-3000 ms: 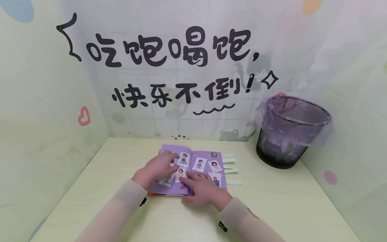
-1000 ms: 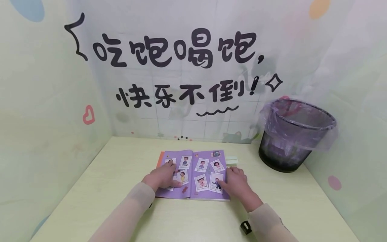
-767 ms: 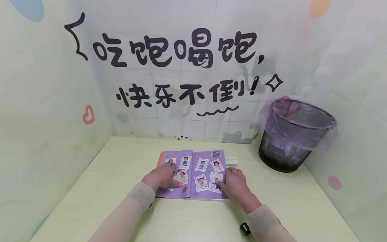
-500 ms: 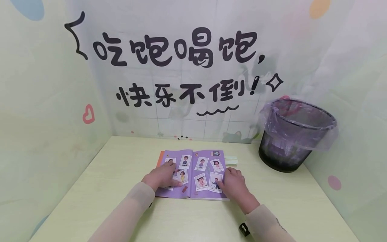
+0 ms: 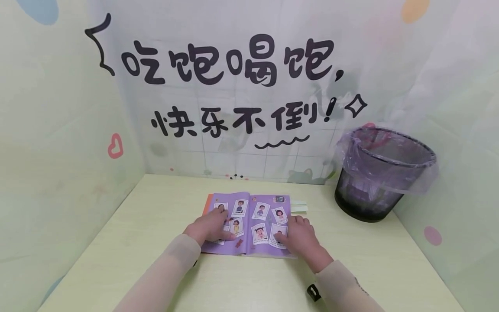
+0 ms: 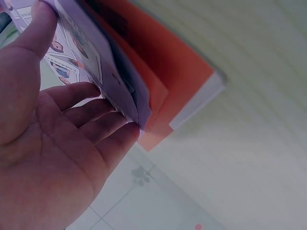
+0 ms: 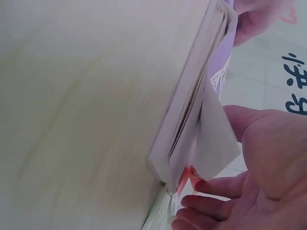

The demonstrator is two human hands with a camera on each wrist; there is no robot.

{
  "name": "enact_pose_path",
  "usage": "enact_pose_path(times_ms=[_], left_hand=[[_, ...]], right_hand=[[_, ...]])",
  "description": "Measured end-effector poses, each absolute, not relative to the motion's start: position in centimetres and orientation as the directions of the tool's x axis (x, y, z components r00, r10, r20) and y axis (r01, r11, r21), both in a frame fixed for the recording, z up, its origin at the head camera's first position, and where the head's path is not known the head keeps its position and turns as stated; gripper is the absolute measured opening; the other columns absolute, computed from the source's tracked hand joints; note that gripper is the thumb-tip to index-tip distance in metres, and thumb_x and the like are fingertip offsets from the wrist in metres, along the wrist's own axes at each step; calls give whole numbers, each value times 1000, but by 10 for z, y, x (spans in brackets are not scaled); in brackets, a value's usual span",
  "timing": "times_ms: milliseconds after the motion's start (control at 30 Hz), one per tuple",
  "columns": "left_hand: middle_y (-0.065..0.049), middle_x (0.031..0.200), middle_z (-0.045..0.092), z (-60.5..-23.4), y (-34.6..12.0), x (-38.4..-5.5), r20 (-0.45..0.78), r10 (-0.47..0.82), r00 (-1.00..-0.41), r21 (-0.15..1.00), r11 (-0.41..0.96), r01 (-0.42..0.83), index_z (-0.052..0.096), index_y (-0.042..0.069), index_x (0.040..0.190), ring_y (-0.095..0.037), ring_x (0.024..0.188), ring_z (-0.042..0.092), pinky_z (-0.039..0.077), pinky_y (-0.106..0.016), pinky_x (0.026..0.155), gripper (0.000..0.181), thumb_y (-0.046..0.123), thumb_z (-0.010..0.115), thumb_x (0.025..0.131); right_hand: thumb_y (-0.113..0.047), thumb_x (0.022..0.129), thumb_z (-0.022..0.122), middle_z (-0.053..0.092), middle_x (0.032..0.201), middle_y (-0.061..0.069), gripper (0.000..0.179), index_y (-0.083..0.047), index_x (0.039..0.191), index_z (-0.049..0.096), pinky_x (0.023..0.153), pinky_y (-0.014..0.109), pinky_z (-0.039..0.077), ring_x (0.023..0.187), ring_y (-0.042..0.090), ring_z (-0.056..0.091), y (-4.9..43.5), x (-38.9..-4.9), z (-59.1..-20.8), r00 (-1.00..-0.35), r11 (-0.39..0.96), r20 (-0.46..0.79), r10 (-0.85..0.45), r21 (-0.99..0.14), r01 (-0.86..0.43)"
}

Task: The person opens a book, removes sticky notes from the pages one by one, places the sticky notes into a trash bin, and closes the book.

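Note:
An open book (image 5: 269,251) with purple pages and printed portrait cards lies on the table. My left hand (image 5: 212,225) rests on its left page, the fingers spread fairly straight; in the left wrist view the fingertips (image 6: 128,125) touch the purple page near its edge, with orange-edged pages underneath. My right hand (image 5: 301,234) is at the right edge, pinching a page with the thumb on top and fingers at its outer edge. In the right wrist view that page (image 7: 218,134) bends up from the stack beneath, its pale underside showing.
Pale green paper strips (image 5: 299,209) stick out past the book's right edge. A black mesh waste bin (image 5: 370,199) with a purple liner stands at the table's back right. Printed cloth walls (image 5: 249,160) enclose the table (image 5: 128,242) at the back and sides.
Since three seconds ago, my right hand has moved from near the spine to the right edge, and fewer strips show there. Lately its thumb has slid inward and the right page bends slightly.

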State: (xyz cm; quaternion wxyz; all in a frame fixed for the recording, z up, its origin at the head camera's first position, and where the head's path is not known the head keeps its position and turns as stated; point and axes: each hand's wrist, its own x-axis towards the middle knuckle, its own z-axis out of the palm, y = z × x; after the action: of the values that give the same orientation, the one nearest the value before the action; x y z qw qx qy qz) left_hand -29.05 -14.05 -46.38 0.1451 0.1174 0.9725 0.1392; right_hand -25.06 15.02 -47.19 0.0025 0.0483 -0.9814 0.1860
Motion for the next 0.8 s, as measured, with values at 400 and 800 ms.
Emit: enact_pose_path(times_ms=[400, 800], left_hand=[[-24, 179, 31, -461, -140, -288, -251, 257, -933, 327, 930, 168, 45, 1, 166, -44, 166, 33, 36, -62, 131, 98, 52, 86, 93], [-24, 179, 30, -464, -141, -288, -256, 261, -931, 335, 927, 167, 44, 1, 166, -44, 166, 31, 35, -62, 132, 99, 53, 85, 93]], right_hand=[[-33, 104, 73, 67, 143, 27, 87, 3, 170, 30, 109, 66, 55, 129, 47, 65, 148, -253, -458, -987, 806, 91, -131, -570, -160], [-41, 100, 77, 68, 144, 25, 90, 6, 165, 36, 116, 72, 40, 136, 48, 61, 150, -255, -467, -994, 838, -26, -111, -540, -79]])
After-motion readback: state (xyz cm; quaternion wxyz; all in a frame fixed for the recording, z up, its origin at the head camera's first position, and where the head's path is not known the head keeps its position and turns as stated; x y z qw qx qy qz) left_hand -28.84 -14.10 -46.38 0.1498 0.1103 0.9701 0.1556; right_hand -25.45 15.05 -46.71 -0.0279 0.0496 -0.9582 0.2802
